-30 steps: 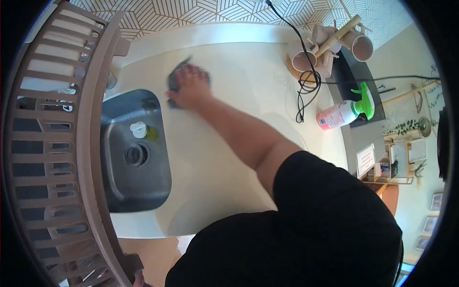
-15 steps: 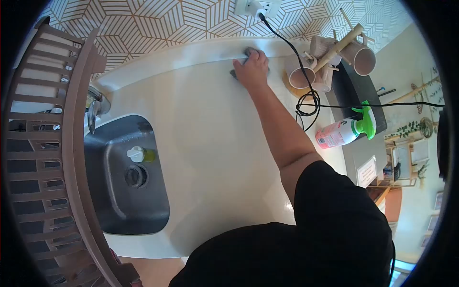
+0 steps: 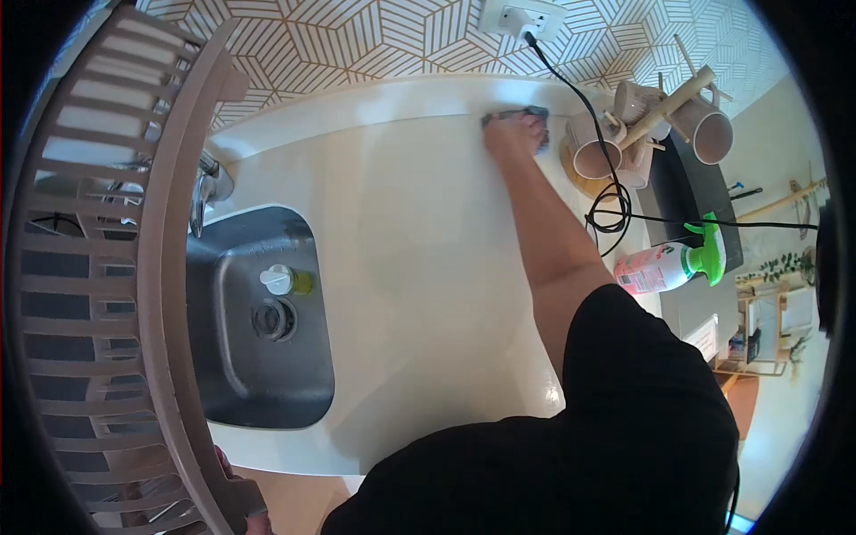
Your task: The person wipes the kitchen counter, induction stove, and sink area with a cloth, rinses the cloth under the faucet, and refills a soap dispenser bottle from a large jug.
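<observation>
- Crumpled grey cloth (image 3: 539,116) lies upper middle, under the right hand (image 3: 514,136); finger spread unclear.
- Black cord (image 3: 572,82) crosses the mug tree (image 3: 667,109), upper right.
- Dish rack (image 3: 166,267), left, hides part of the sink (image 3: 281,392).

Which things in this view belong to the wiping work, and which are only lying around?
Wiping:
grey cloth under the right hand
counter
probably the spray bottle

Apparently just there:
mugs on their stand
black cable
small bottle in the sink
brown rack, role unclear
</observation>
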Motion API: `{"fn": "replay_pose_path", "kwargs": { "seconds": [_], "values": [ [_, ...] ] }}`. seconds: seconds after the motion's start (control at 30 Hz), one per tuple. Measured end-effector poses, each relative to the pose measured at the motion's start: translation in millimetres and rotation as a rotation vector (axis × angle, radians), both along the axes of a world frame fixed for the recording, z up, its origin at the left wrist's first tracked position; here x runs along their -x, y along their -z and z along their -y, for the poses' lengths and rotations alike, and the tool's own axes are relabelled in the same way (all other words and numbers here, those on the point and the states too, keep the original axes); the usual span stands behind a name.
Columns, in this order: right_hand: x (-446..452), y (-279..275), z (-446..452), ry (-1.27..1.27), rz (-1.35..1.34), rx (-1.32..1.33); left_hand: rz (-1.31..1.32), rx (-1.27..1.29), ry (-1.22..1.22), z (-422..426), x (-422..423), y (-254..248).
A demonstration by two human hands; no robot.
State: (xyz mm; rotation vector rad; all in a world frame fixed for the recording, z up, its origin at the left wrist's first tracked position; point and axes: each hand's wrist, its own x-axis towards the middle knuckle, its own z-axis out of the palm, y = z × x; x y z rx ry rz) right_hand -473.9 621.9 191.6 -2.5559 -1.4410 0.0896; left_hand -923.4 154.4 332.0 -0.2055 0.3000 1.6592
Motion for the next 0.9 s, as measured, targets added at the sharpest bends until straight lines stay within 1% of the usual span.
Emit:
{"fn": "replay_pose_path", "kwargs": {
  "seconds": [0.03,0.07,0.1,0.13,0.17,0.23,0.3,0.33,0.37,0.43,0.57,0.67,0.77,0.8,0.87,0.9],
  "values": [
    [17.2,8.0,0.4,-0.047,0.035,-0.030,0.008,-0.001,0.000,-1.5,2.3,1.5],
    [38.0,3.6,6.8,-0.113,0.058,0.006,0.016,0.001,0.001,0.9,3.2,1.2],
    [56.3,3.0,9.7,-0.175,0.056,-0.014,0.025,-0.001,0.004,-0.7,3.5,0.5],
    [75.5,6.0,12.1,-0.184,0.004,-0.102,0.031,0.000,0.004,-0.5,2.9,-1.6],
    [91.3,16.4,10.0,-0.245,0.033,-0.116,0.038,0.000,0.007,-0.7,3.6,-4.0],
    [127.9,17.5,18.9,-0.362,0.011,-0.140,0.053,-0.003,0.017,-0.6,7.5,-6.7],
    [162.5,15.8,24.9,-0.437,-0.077,-0.185,0.065,-0.002,0.028,0.2,11.0,-11.5],
    [176.8,6.0,29.1,-0.502,-0.090,-0.119,0.080,0.003,0.041,-1.8,13.4,-15.6],
    [195.4,16.3,28.6,-0.506,-0.090,-0.247,0.092,0.004,0.053,-2.9,15.0,-18.0],
    [223.9,3.2,35.9,-0.616,-0.128,-0.160,0.111,0.007,0.073,-3.8,18.6,-23.7],
    [266.3,3.3,37.9,-0.687,-0.201,-0.208,0.146,0.014,0.088,-3.0,26.8,-32.7],
    [285.2,11.9,36.4,-0.709,-0.232,-0.152,0.181,0.025,0.103,-2.3,30.4,-37.3],
    [308.5,19.0,34.4,-0.715,-0.209,-0.168,0.245,0.046,0.139,0.8,28.2,-41.2],
    [331.3,7.3,7.4,-1.177,-0.189,-0.167,0.203,0.048,0.105,0.0,29.0,-40.2],
    [349.6,12.0,-0.7,-1.230,-0.099,-0.190,0.163,0.044,0.079,-2.9,29.4,-35.7],
    [359.7,14.0,-2.4,-1.230,-0.109,-0.195,0.148,0.048,0.064,-3.7,29.4,-35.4]
  ]
}}
